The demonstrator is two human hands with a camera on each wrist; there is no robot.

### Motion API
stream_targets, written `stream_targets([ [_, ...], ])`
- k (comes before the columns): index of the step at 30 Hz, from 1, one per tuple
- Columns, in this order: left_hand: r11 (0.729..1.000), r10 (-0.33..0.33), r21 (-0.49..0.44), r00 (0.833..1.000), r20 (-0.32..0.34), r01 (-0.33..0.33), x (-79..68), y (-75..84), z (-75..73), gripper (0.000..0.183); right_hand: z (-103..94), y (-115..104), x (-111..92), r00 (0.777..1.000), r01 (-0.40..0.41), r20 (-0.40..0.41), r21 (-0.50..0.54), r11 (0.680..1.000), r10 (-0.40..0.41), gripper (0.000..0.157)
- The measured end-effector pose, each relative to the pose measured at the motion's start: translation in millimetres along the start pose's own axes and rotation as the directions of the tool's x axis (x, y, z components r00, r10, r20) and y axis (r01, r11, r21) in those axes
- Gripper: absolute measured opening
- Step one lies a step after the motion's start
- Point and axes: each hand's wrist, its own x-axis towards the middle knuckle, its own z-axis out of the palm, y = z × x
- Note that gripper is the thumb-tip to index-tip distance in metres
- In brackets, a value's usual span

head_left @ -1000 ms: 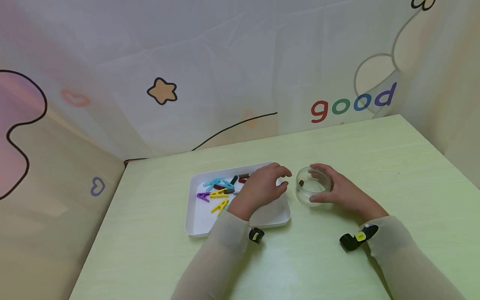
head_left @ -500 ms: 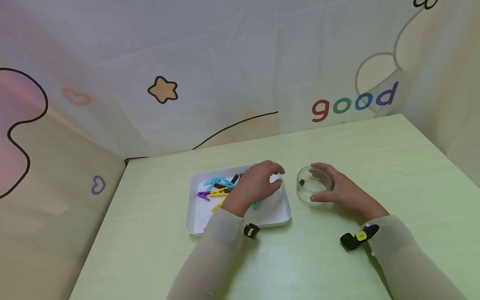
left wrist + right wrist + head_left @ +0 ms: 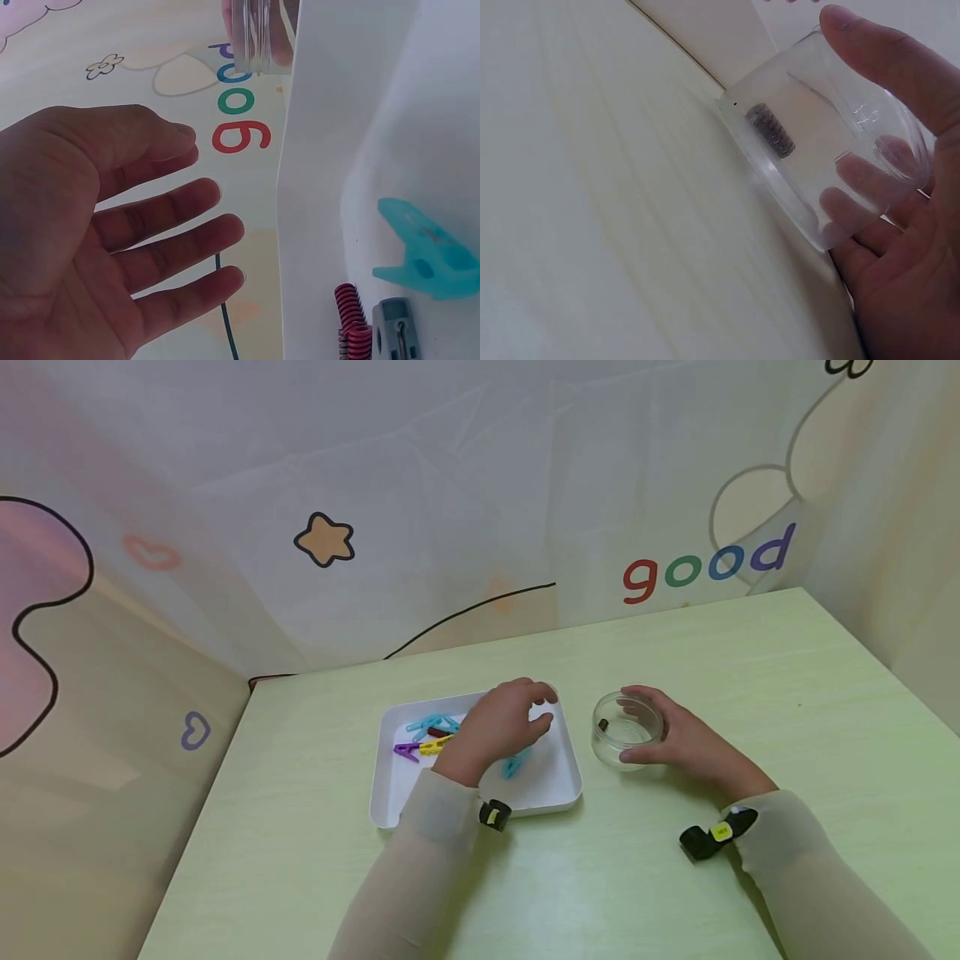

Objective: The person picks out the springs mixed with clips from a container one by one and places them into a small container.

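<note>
Over the white tray (image 3: pixel 558 781) hangs my left hand (image 3: pixel 491 727), palm facing right, fingers loosely bent with nothing between them. In the left wrist view, a blue clothespin (image 3: pixel 427 255), red coil springs (image 3: pixel 352 322) and a grey clip-like piece (image 3: pixel 396 330) lie in the tray beside that hand. My right hand (image 3: pixel 686 743) grips a clear round jar (image 3: pixel 609 753) from its right side, thumb and fingers curved around the wall. Inside the jar, a dark coil spring (image 3: pixel 771 131) rests near the bottom. The left hand and forearm hide part of the tray's contents.
At the tray's left lie a purple clothespin (image 3: pixel 407 750), a yellow clothespin (image 3: pixel 435 746) and more blue clothespins (image 3: pixel 431 722). Tray and jar stand side by side on a pale green table (image 3: pixel 570 893). A printed curtain (image 3: pixel 450 510) borders the table's back.
My left hand has moved left over the tray, away from the jar, uncovering a blue clothespin and covering some pieces on the left. My right hand and the jar have stayed in place.
</note>
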Motion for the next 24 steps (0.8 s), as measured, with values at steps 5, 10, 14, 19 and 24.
stream_targets([
  [5, 1.0, 0.001, -0.002, 1.0, 0.001, -0.001, -0.8, -3.5, -4.9, 0.03, 0.0, 0.9, 0.1, 1.0, 0.005, -0.001, 0.005, 1.0, -0.005, 0.097],
  [10, 0.999, -0.013, -0.032, 1.0, 0.018, 0.013, -1.9, -8.1, -8.9, 0.03, 1.0, 1.6, 0.1, 1.0, 0.007, -0.003, 0.011, 1.0, -0.007, 0.096],
  [14, 0.999, -0.035, -0.034, 0.999, 0.042, 0.036, -1.5, -11.8, -11.2, 0.031, 1.0, 0.6, -0.5, 1.0, 0.006, -0.004, 0.015, 1.0, -0.006, 0.095],
  [19, 0.998, -0.049, -0.025, 0.996, 0.071, 0.051, -0.4, -15.0, -16.0, 0.031, 0.1, -0.9, -1.2, 1.0, 0.0, -0.005, 0.005, 1.0, 0.0, 0.097],
  [24, 0.997, -0.055, -0.042, 0.994, 0.094, 0.059, -0.4, -17.7, -20.8, 0.032, -0.1, -0.8, -1.0, 1.0, -0.003, -0.007, 0.008, 1.0, 0.003, 0.097],
])
